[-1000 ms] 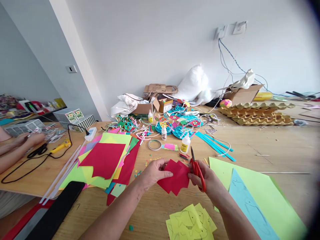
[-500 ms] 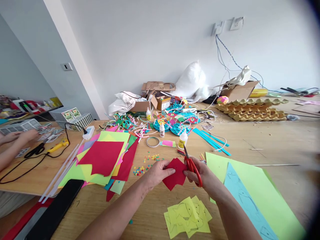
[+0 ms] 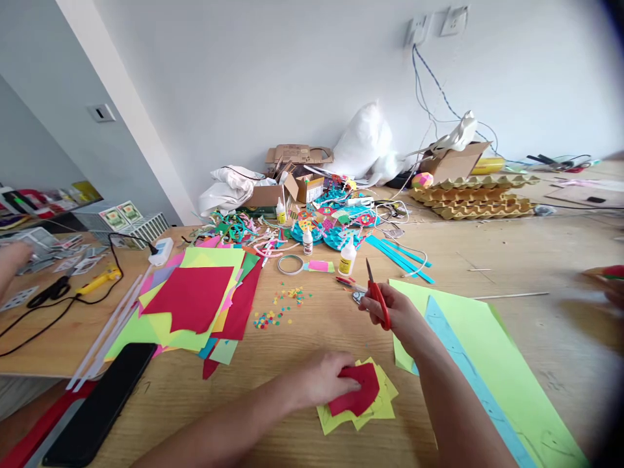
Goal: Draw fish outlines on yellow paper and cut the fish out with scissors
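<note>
My left hand [image 3: 327, 378] is closed on a small stack of red paper pieces [image 3: 363, 389], which lies over several yellow paper pieces [image 3: 383, 406] on the table. Pencil lines show on the yellow paper; the red covers most of it. Higher up and to the right, my right hand [image 3: 392, 311] grips red-handled scissors [image 3: 379, 299], blades pointing up and away. Just beyond that hand sits a small patterned item [image 3: 359, 298] whose kind I cannot make out. Under my right forearm lie a light green sheet [image 3: 492, 338] and a blue paper strip [image 3: 458, 351] with drawn lines.
A pile of coloured paper [image 3: 190, 296] and a black phone [image 3: 104, 400] lie left. Glue bottles [image 3: 347, 259], a tape roll [image 3: 290, 264] and paper dots [image 3: 273, 318] are ahead. Egg trays [image 3: 472, 198] stand behind. Other people's hands [image 3: 12, 263] show at both side edges.
My left hand has carried the red paper down onto the yellow pieces. The right hand has let go of the red paper and keeps the scissors. Another person's hand has appeared at right.
</note>
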Demonstrator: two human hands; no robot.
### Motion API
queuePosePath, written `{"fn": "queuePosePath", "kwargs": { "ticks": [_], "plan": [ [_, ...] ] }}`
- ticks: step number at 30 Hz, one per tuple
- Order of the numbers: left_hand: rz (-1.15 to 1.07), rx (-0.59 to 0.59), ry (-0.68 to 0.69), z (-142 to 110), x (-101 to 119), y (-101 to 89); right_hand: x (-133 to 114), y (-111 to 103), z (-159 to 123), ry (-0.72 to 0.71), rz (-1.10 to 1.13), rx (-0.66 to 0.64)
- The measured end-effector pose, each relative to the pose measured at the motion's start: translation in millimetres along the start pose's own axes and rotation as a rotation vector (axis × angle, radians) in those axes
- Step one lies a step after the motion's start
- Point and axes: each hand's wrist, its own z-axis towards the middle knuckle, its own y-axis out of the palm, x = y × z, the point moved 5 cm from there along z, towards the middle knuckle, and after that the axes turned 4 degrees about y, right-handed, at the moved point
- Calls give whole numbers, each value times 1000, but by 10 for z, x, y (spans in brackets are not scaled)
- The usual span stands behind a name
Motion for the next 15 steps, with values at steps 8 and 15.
{"fn": "queuePosePath", "kwargs": {
  "ticks": [8,15],
  "plan": [
    [535,34,229,-87,195,131,156,24,106,1,-248,98],
    [656,3,437,-135,200,431,158,-456,10,41,-611,300]
  ]
}}
